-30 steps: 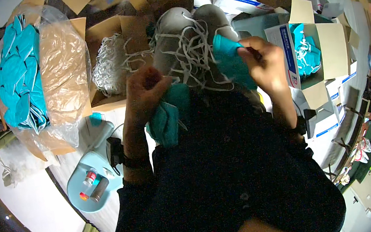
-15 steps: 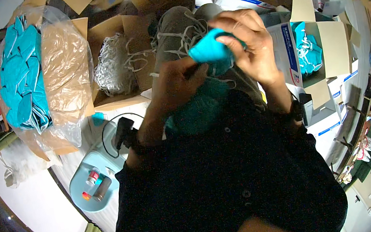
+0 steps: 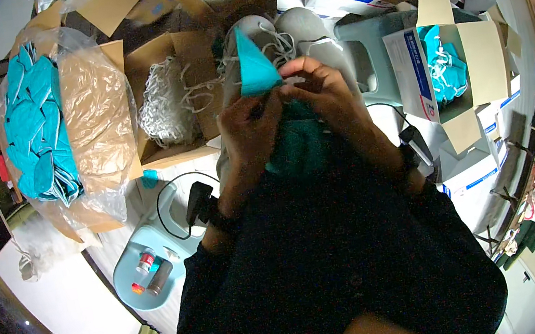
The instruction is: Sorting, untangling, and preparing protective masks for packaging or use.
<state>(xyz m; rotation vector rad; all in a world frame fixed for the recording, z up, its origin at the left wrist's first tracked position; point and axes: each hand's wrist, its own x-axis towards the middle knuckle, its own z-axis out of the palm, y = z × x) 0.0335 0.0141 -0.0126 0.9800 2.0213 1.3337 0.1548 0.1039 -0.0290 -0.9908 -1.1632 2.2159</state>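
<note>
Two hands hold one teal mask, raised above the person's lap: the left hand [image 3: 251, 124] grips the lower edge of the teal mask [image 3: 255, 68], and the right hand [image 3: 325, 92], thumb and finger drawn narrow, pinches its lower right corner. Whether a strap is caught there too is hard to make out. Below the mask, more teal cloth [image 3: 301, 138] sits in shadow, its pieces uncountable. Left of the mask stands one open carton [image 3: 172, 155] of tangled white straps [image 3: 165, 109]; farther left is one plastic-lined box [image 3: 97, 116] with a heap of teal masks [image 3: 36, 125], overlapping too much to count. Right of the mask is one white-and-blue box [image 3: 411, 73] of strapped teal masks [image 3: 445, 68], partly hidden by its walls.
</note>
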